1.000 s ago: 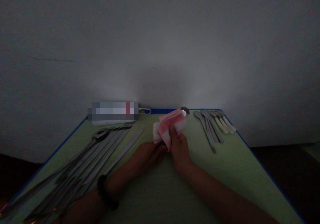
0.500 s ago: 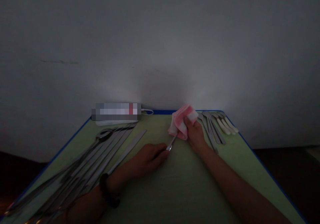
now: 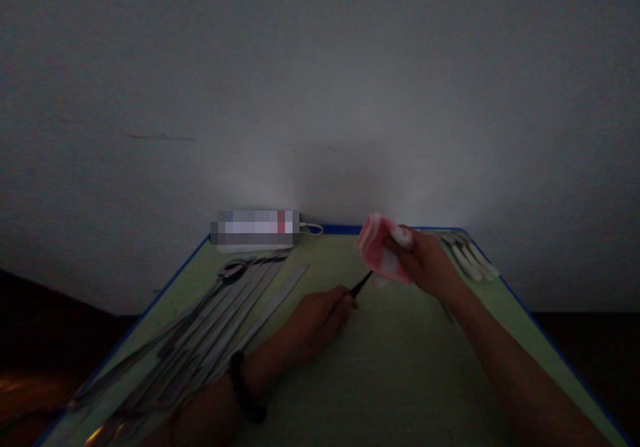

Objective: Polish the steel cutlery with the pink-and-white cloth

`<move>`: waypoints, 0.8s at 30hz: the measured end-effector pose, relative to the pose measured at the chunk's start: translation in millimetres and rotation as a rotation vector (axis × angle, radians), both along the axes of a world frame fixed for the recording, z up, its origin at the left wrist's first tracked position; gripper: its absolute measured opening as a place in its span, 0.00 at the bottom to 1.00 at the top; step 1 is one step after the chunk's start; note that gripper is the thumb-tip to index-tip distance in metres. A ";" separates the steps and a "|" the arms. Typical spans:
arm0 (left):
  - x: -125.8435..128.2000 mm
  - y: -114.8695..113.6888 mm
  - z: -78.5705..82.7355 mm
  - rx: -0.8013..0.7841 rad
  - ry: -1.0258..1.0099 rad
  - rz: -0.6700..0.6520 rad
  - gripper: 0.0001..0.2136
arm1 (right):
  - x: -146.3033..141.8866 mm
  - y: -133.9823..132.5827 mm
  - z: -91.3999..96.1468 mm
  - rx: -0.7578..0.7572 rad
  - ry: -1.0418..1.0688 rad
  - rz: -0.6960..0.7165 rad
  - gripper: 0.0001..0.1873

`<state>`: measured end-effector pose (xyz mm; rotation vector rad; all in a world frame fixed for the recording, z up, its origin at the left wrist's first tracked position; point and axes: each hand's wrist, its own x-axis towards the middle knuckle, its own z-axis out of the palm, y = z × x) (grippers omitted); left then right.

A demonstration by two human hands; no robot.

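The utensil [image 3: 361, 286] (thin, dark) is pinched in the left grip [image 3: 323, 310], the cloth [image 3: 377, 250] clenched in the right grip [image 3: 430, 264].

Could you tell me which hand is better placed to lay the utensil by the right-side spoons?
Likely the right hand: clutching the cloth on the utensil, it sits beside the spoons; the left hand is farther.
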<state>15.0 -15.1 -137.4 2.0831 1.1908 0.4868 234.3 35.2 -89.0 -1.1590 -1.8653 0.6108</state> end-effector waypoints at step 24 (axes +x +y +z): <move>0.9 4.9 -2.4 0.066 0.043 -0.075 0.17 | -79.2 -39.4 -52.8 -0.308 0.377 -0.256 0.25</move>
